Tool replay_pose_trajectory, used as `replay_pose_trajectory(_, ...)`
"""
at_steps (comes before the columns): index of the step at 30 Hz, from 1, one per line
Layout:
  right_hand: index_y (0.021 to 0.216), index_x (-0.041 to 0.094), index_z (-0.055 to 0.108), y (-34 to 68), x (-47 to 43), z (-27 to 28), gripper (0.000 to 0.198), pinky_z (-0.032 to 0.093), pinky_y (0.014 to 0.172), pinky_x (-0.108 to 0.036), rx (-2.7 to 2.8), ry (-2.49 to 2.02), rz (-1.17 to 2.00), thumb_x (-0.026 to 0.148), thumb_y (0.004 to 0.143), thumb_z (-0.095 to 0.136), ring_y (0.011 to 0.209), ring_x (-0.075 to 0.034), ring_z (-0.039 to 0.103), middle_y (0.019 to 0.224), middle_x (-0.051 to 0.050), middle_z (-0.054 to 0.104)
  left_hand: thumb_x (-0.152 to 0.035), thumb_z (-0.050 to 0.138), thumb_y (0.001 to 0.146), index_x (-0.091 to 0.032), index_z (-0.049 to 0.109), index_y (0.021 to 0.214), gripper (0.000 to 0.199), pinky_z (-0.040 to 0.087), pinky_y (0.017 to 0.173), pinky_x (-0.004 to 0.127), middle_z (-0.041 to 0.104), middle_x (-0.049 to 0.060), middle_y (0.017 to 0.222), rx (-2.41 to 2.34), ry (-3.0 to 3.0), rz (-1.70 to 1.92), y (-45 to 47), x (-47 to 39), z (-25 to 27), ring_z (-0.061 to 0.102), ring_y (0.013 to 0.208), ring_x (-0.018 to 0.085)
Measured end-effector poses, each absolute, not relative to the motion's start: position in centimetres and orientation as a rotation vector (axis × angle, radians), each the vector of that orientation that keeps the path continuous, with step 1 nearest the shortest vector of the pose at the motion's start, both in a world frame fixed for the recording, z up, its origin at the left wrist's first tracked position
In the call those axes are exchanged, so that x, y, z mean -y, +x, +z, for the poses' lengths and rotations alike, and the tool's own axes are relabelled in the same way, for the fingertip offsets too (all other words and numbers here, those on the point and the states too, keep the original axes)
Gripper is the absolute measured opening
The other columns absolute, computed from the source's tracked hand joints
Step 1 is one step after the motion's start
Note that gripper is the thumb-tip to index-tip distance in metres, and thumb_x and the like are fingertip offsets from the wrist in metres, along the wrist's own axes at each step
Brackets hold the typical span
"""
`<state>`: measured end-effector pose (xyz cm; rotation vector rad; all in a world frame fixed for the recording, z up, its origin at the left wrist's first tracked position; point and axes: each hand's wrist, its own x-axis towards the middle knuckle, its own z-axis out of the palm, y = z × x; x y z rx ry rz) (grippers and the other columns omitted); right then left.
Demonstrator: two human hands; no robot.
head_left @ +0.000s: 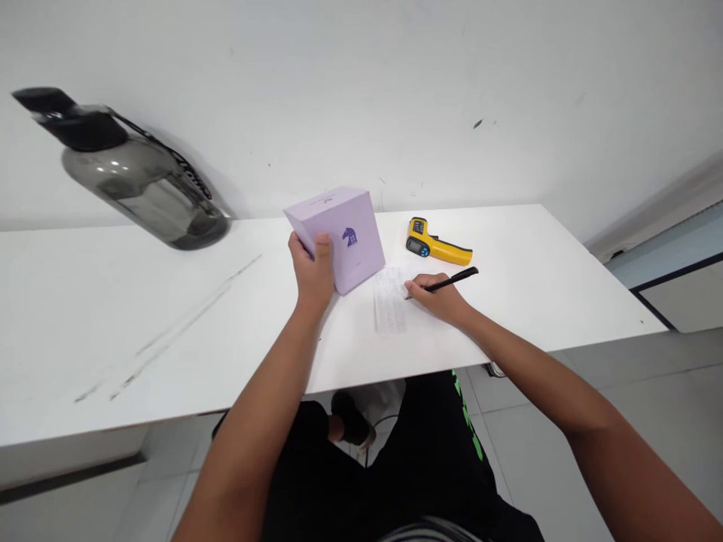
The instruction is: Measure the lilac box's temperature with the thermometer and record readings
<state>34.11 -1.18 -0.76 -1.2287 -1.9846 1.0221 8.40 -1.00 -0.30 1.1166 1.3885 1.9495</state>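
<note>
Lilac box (357, 239), held tilted at the white table (197, 339), is the reference for all positions below. Its front face, bearing a dark blue horse-head emblem, is turned toward the person; whether a lower edge bears on the tabletop cannot be determined.

Well to the left of the box, a translucent grey bottle (152, 188) with a black cap and a lettered black strap has its base on the table. Dark streaks (186, 327) mark the surface between the bottle and the near edge, left of the box.

Directly at the box's left side, the left hand (314, 275) grips it, thumb laid on the emblem face.

Just beside the box's lower right corner, a thin sheet (389, 301) lies flat, covered in faint markings too small to read.

Right of the box, beyond the sheet, the right hand (439, 298) is closed around a black pen (459, 276) in a writing grip. The nib is at the sheet's right edge; contact cannot be confirmed.

Also right of the box, behind the pen, a yellow-and-black handheld thermometer (446, 250) lies on its side, untouched.
</note>
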Motion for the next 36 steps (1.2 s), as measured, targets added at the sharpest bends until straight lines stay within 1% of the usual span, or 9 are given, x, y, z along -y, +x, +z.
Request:
replay_pose_trajectory(5,0.063,0.022,0.058,34.21,1.28,-0.69,0.043,0.036,0.059,-0.031,2.0,-1.219,1.052,0.056,0.089,0.058,0.061,-0.016,0.049,0.062,-0.001,0.057,-0.085,0.07,0.077,-0.027,0.056,0.122,0.075,0.053,0.109,0.047,0.067,0.011,0.128,-1.389,1.124,1.944,8.39,0.96,-0.29,0.065,0.126,0.03)
replay_pose_trajectory(9,0.061,0.022,0.056,34.14,1.38,-0.49,0.043,0.034,0.058,-0.031,1.991,-1.203,1.091,0.055,0.087,0.057,0.059,-0.015,0.045,0.06,0.0,0.054,-0.085,0.069,0.079,-0.027,0.056,0.123,0.074,0.053,0.109,0.046,0.067,0.011,0.128,-1.395,1.13,1.939,8.3,0.96,-0.35,0.064,0.126,0.03)
replay_pose_trajectory(17,0.063,0.022,0.059,33.99,1.36,-0.49,0.042,0.036,0.059,-0.032,1.948,-1.219,1.072,0.056,0.087,0.057,0.061,-0.016,0.049,0.063,-0.002,0.058,-0.084,0.068,0.081,-0.027,0.056,0.123,0.072,0.054,0.108,0.044,0.066,0.011,0.129,-1.415,1.131,1.936,8.31,1.01,-0.37,0.064,0.126,0.029)
replay_pose_trajectory(23,0.061,0.022,0.055,34.03,1.34,-0.45,0.042,0.036,0.059,-0.032,1.957,-1.229,1.029,0.056,0.087,0.056,0.061,-0.016,0.048,0.061,-0.001,0.055,-0.082,0.07,0.08,-0.027,0.056,0.123,0.071,0.055,0.107,0.044,0.066,0.011,0.128,-1.411,1.124,1.94,8.32,1.05,-0.34,0.064,0.127,0.03)
replay_pose_trajectory(28,0.061,0.023,0.054,34.0,1.38,-0.44,0.042,0.036,0.059,-0.032,1.97,-1.231,1.024,0.057,0.087,0.055,0.061,-0.016,0.047,0.061,-0.001,0.053,-0.082,0.07,0.081,-0.027,0.056,0.123,0.07,0.054,0.108,0.044,0.066,0.011,0.129,-1.395,1.114,1.938,8.3,0.98,-0.39,0.065,0.128,0.029)
replay_pose_trajectory(32,0.061,0.023,0.054,33.99,1.5,-0.35,0.042,0.039,0.062,-0.033,1.976,-1.221,1.023,0.056,0.087,0.056,0.063,-0.017,0.05,0.063,-0.002,0.058,-0.084,0.072,0.077,-0.027,0.055,0.121,0.074,0.054,0.107,0.046,0.067,0.011,0.128,-1.385,1.092,1.943,8.42,0.94,-0.17,0.065,0.126,0.03)
replay_pose_trajectory(36,0.062,0.023,0.056,33.94,1.6,-0.25,0.041,0.042,0.063,-0.033,1.958,-1.243,1.018,0.054,0.088,0.056,0.065,-0.019,0.055,0.064,-0.003,0.061,-0.085,0.072,0.075,-0.027,0.055,0.12,0.076,0.055,0.104,0.046,0.068,0.012,0.126,-1.367,1.078,1.941,8.63,1.06,0.17,0.066,0.125,0.031)
